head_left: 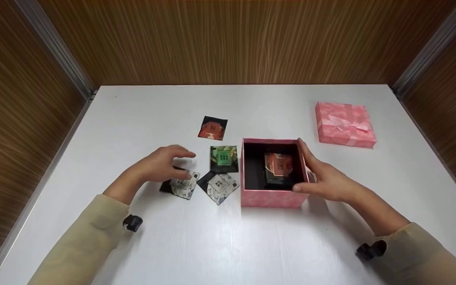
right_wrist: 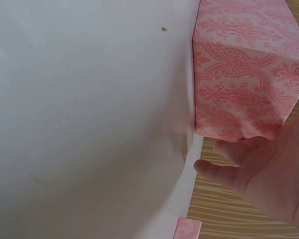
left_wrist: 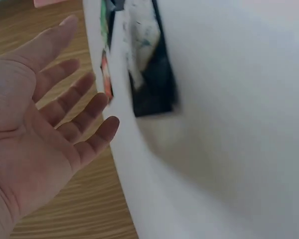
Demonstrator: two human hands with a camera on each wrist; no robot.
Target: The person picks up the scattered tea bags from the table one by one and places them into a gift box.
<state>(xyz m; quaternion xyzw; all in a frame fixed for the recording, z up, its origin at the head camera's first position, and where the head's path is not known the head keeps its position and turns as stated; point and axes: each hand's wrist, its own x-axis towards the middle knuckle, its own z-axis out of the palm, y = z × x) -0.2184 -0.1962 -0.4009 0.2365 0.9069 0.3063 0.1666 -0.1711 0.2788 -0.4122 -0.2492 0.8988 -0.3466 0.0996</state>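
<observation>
A pink patterned gift box (head_left: pixel 273 199) stands uncovered on the white table, a stack of black and red sachets (head_left: pixel 279 168) inside it. My right hand (head_left: pixel 329 180) holds the box's right side, thumb over the near rim and forefinger at the far corner. In the right wrist view, other fingertips (right_wrist: pixel 214 169) lie beside the patterned wall. My left hand (head_left: pixel 158 164) hovers with spread fingers over a black-and-white sachet (head_left: pixel 184 190), holding nothing. To its right lie another black-and-white sachet (head_left: pixel 219 187) and a green sachet (head_left: pixel 224 159).
A black and red sachet (head_left: pixel 213 128) lies farther back on the table. The pink lid (head_left: pixel 345 124) with its ribbon bow rests at the back right. Brown wood-grain panels (head_left: pixel 236 43) rise behind and at both sides of the white table (head_left: pixel 212 245).
</observation>
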